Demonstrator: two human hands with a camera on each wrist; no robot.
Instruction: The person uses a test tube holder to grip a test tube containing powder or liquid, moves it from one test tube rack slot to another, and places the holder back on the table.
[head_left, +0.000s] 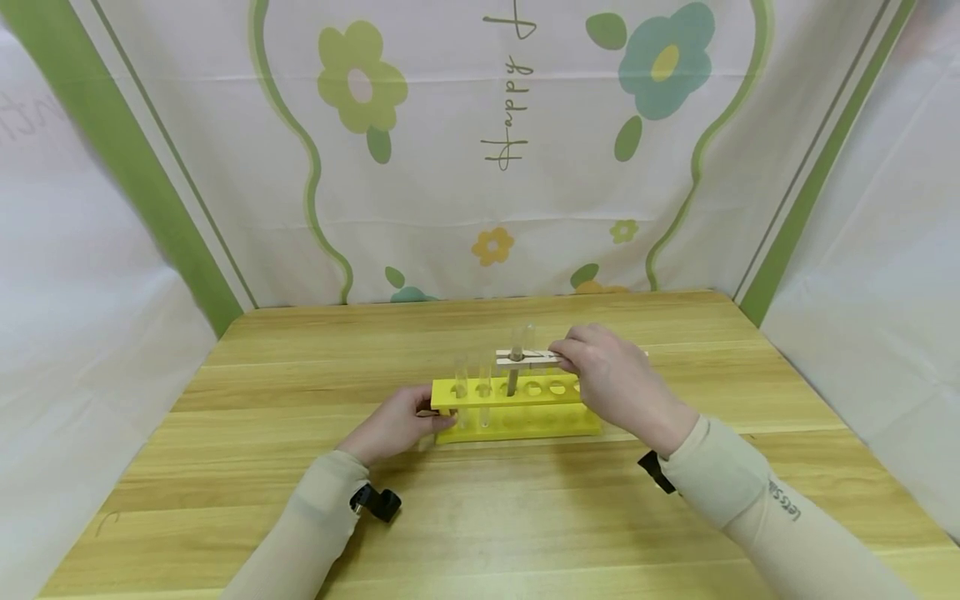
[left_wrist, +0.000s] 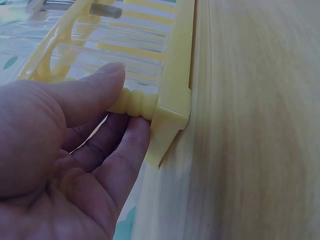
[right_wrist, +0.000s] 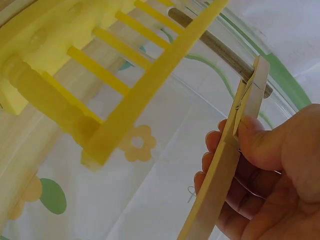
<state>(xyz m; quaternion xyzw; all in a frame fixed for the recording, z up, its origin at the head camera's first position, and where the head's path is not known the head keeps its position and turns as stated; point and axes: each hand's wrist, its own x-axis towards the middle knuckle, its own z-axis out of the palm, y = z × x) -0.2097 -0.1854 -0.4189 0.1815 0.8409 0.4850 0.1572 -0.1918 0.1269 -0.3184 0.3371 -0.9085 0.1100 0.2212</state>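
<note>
A yellow test tube rack (head_left: 517, 431) stands on the wooden table. My left hand (head_left: 392, 427) pinches the ridged post at the rack's left end between thumb and fingers. Two clear test tubes (head_left: 485, 408) stand in the leftmost holes. With my right hand (head_left: 618, 385) I grip a wooden test tube clamp (right_wrist: 212, 187), thumb against its side near the spring. The clamp's jaws close around a test tube with grey-brown contents (right_wrist: 220, 48). This tube passes through a hole in the rack's top plate; its lower end (left_wrist: 107, 10) hangs above the base.
More round holes (head_left: 557, 387) lie along the top plate to the right. White cloth with printed flowers (head_left: 492, 247) hangs behind the wooden table (head_left: 337, 333) and at both sides. Bare tabletop extends in front of the rack.
</note>
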